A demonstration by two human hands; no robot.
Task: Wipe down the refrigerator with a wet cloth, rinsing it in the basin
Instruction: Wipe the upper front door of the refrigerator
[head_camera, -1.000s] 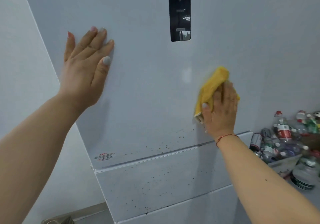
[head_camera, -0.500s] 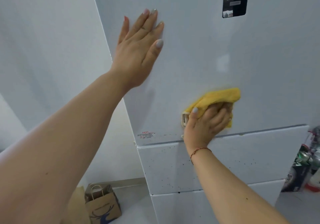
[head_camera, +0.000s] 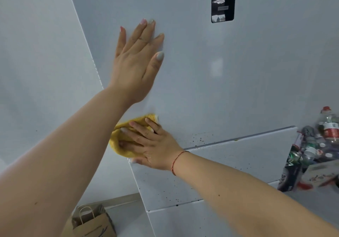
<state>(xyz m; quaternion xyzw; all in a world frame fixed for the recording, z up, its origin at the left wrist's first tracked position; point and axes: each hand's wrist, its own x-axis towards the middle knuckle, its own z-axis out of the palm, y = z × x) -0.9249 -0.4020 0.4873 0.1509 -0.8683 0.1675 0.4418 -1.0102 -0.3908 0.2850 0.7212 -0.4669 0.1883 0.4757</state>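
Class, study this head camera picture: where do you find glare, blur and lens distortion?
Head view: glare glints on the dark control panel; a pale reflection sits on the refrigerator door; the bottles at right are smeared by blur; the door's left edge leans, from wide-angle distortion; the left hand casts a soft shadow.

Domestic kitchen corner: white refrigerator (head_camera: 238, 90) with dark control panel (head_camera: 223, 1), crate of empty plastic bottles (head_camera: 315, 145) beside it, brown paper bag (head_camera: 93, 222) on the floor

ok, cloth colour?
Yellow. The cloth, under the right hand, shows in the head view.
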